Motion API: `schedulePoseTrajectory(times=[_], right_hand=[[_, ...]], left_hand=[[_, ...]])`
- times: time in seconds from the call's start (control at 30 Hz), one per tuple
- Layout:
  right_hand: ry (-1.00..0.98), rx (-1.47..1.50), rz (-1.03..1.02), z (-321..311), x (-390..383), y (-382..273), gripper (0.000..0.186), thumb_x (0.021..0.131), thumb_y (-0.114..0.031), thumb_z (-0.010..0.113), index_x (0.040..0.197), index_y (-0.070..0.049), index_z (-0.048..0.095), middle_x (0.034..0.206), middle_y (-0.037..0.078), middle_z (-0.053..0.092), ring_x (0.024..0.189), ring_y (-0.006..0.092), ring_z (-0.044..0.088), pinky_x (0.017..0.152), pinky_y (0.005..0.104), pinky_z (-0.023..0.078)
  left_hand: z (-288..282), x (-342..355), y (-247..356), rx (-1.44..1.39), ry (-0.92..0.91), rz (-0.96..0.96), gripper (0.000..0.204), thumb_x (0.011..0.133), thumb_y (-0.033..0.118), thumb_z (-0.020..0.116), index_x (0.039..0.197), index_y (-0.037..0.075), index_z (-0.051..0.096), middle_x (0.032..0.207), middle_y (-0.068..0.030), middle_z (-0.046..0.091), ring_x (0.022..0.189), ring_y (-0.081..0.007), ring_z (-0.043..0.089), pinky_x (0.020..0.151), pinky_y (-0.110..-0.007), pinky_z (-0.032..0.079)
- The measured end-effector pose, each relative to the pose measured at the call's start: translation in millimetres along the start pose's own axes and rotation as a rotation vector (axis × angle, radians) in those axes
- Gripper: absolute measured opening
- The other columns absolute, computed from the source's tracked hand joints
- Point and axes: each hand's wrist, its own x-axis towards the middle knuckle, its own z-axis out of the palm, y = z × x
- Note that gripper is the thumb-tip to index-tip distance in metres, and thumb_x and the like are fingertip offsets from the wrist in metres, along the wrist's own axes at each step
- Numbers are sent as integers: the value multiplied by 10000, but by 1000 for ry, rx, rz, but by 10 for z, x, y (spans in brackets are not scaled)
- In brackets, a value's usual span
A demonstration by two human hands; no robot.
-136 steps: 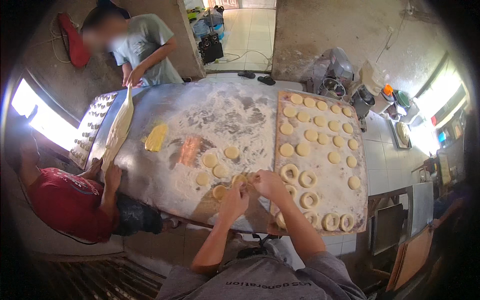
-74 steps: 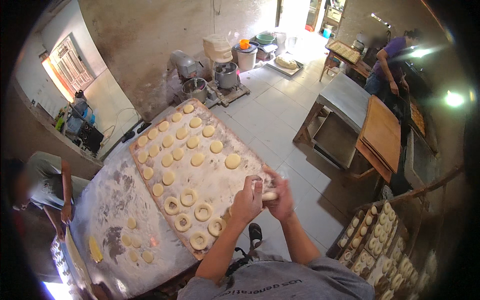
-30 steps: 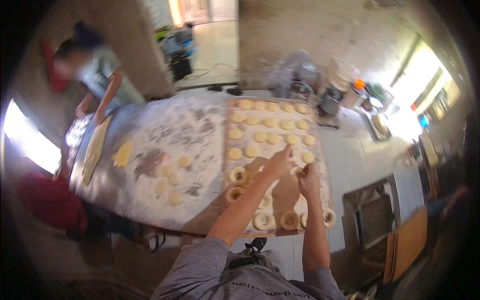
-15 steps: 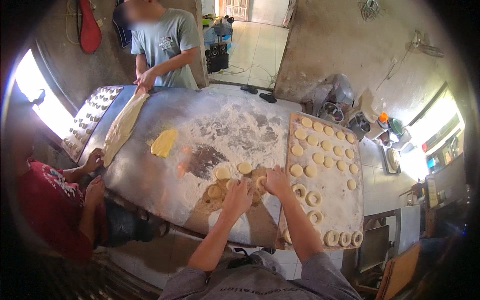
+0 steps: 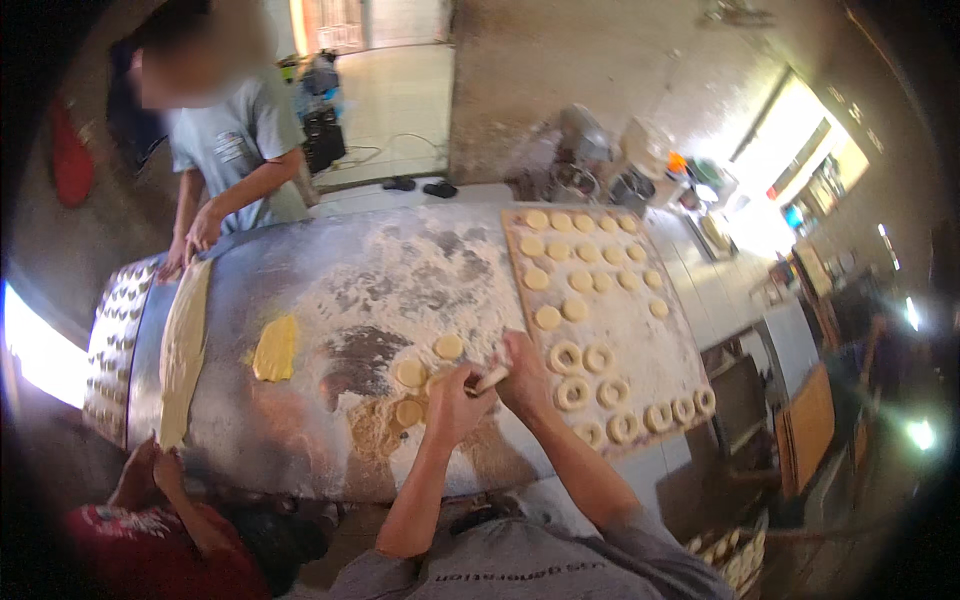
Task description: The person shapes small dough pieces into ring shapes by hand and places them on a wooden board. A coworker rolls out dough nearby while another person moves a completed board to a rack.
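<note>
Over the near edge of the floured metal table, a pale dough ring is lifted between my two hands. My left hand has its fingers curled at the ring's left end. My right hand grips the opposite end, its fingers partly hidden. Beside my left hand lie several dough discs, among them one disc and a farther disc. To the right of my right hand, a floured board carries rows of flat discs and several dough rings.
A yellow slab rests left of the loose flour. Farther left, a person in a grey shirt and one in a red shirt handle a long dough strip. A tray of small pieces stands at the far left.
My hands have lifted a dough ring off the table and drawn closer together. The view has shifted, moving the scene leftward. The red-shirted person's hands now meet at the strip's near end.
</note>
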Motion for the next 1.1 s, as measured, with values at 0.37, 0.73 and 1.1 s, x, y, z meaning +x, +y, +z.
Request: schedulePoseTrajectory(times=[0.37,0.73,1.1], right_hand=[[-374,1124,371,-410,-174,62,343,865,-5,528,1204,-35,486,919,48,567,845,150,600,739,269,482],[-205,970,284,-586,-237,235,472,1004,-515,334,1254,-125,425,821,106,610,818,233,631,731,348,497],[-95,1501,745,-1314,-248,1042,428,988,-404,431,1342,-168,384,660,32,552,628,95,532,536,240,379]], left_hand=[[345,-164,-251,-919,23,190,430,954,206,517,1293,-8,361,1012,-119,556,876,-233,586,736,-371,484],[762,-14,267,1,127,323,426,1022,413,308,1113,44,501,742,-178,608,608,-336,592,556,-396,444],[1772,177,477,49,92,307,250,1014,279,410,977,83,560,771,-137,613,698,-344,621,621,-401,473]])
